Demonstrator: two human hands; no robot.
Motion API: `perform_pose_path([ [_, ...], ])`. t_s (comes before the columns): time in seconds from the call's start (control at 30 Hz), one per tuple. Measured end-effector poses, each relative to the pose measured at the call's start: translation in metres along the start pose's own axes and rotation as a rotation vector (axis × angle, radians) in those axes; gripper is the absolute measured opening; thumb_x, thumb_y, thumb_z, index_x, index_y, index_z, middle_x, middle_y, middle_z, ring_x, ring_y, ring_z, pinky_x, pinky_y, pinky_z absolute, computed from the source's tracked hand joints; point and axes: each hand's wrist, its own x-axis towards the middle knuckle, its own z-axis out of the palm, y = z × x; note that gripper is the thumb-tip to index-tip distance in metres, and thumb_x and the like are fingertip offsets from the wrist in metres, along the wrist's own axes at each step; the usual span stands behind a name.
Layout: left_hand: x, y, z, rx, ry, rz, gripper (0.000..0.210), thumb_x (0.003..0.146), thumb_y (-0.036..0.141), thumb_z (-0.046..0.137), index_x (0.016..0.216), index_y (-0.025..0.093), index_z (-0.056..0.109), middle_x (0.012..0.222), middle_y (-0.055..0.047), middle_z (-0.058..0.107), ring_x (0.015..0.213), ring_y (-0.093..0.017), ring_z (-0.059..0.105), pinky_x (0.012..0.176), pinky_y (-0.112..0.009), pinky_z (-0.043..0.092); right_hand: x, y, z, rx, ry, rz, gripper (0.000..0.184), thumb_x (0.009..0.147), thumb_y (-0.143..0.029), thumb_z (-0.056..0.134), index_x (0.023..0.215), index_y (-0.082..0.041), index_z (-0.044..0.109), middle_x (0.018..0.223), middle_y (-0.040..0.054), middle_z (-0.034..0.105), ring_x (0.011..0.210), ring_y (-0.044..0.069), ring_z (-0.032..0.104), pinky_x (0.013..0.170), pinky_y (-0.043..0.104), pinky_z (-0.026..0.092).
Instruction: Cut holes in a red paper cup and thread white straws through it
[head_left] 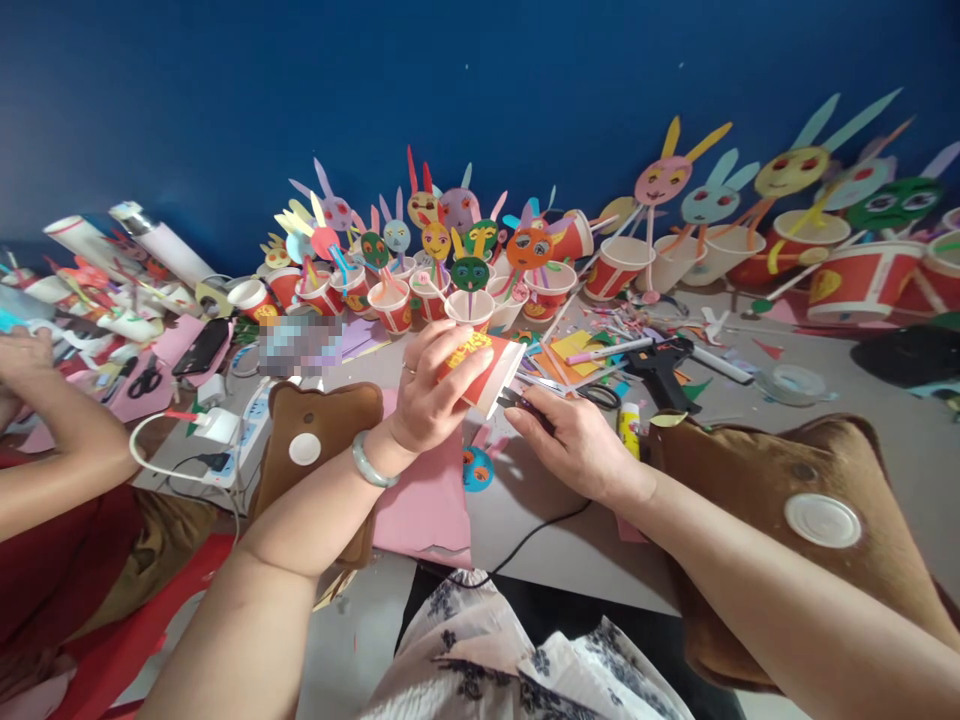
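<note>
My left hand (442, 385) is wrapped round a red paper cup (499, 370) with yellow print. The cup is tipped on its side, with its white end towards my right hand. My right hand (566, 435) is closed on a small black tool (508, 398), whose tip touches or nearly touches that white end; its kind is mostly hidden by my fingers. Just below the cup, a blue paper face (478, 470) with orange eyes lies on the table. Behind my left hand stands another paper cup (469, 308) bearing a green paper face (470, 273).
Rows of paper cups with paper rabbit faces (664, 180) line the blue wall. A black glue gun (660, 365), a glue stick (628, 428) and paper scraps lie right. Brown cushioned pads (750, 510) flank my arms. A power strip (244, 435) and another person's arm (67, 420) are left.
</note>
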Motion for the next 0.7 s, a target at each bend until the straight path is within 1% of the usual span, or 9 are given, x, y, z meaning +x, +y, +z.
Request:
perform_pose_path([
  [0.13, -0.0003, 0.0012, -0.0011, -0.031, 0.026, 0.027, 0.04, 0.095, 0.031, 0.058, 0.134, 0.025, 0.05, 0.127, -0.012, 0.059, 0.128, -0.027, 0.054, 0.109, -0.048, 0.049, -0.0005, -0.0032, -0.0027, -0.021, -0.02, 0.019, 0.036, 0.1, -0.045, 0.045, 0.072, -0.023, 0.043, 0.062, -0.0021, 0.048, 0.055, 0.013, 0.042, 0.059, 0.028, 0.033],
  [0.23, 0.0003, 0.0034, -0.0009, -0.035, 0.036, 0.038, 0.039, 0.096, 0.029, 0.057, 0.134, 0.023, 0.051, 0.125, -0.013, 0.06, 0.127, -0.027, 0.054, 0.108, -0.047, 0.05, -0.0005, -0.0048, -0.0053, -0.034, -0.037, 0.038, 0.035, 0.1, -0.044, 0.045, 0.073, -0.022, 0.045, 0.064, -0.0014, 0.05, 0.057, 0.013, 0.044, 0.06, 0.028, 0.034],
  [0.37, 0.001, 0.0059, 0.0006, -0.044, 0.056, 0.021, 0.042, 0.093, 0.028, 0.063, 0.133, 0.021, 0.053, 0.123, -0.013, 0.06, 0.125, -0.027, 0.055, 0.107, -0.046, 0.051, -0.0012, -0.0067, -0.0083, -0.048, -0.054, 0.056, 0.036, 0.1, -0.043, 0.046, 0.07, -0.022, 0.045, 0.061, -0.0021, 0.048, 0.055, 0.012, 0.041, 0.059, 0.028, 0.031],
  [0.43, 0.0008, 0.0061, 0.0009, -0.051, 0.055, 0.015, 0.044, 0.092, 0.028, 0.064, 0.134, 0.021, 0.052, 0.124, -0.013, 0.06, 0.125, -0.028, 0.055, 0.107, -0.047, 0.051, -0.0017, -0.0077, -0.0089, -0.043, -0.049, 0.057, 0.036, 0.099, -0.041, 0.046, 0.069, -0.022, 0.044, 0.06, -0.0023, 0.047, 0.055, 0.012, 0.04, 0.059, 0.028, 0.031],
  [0.6, -0.0003, 0.005, 0.0005, -0.039, 0.029, 0.012, 0.046, 0.092, 0.028, 0.063, 0.136, 0.023, 0.05, 0.125, -0.012, 0.059, 0.126, -0.028, 0.055, 0.108, -0.048, 0.05, -0.0017, -0.009, -0.008, -0.001, -0.035, 0.05, 0.036, 0.099, -0.04, 0.047, 0.069, -0.022, 0.045, 0.062, -0.0019, 0.049, 0.056, 0.012, 0.043, 0.06, 0.027, 0.032],
  [0.7, -0.0007, 0.0051, 0.0008, -0.044, 0.037, 0.0, 0.046, 0.091, 0.029, 0.064, 0.136, 0.024, 0.051, 0.125, -0.011, 0.06, 0.126, -0.028, 0.055, 0.108, -0.048, 0.05, -0.0008, -0.0081, -0.0076, 0.003, -0.023, 0.043, 0.036, 0.099, -0.039, 0.048, 0.068, -0.022, 0.045, 0.059, -0.0028, 0.046, 0.055, 0.012, 0.04, 0.06, 0.028, 0.031],
])
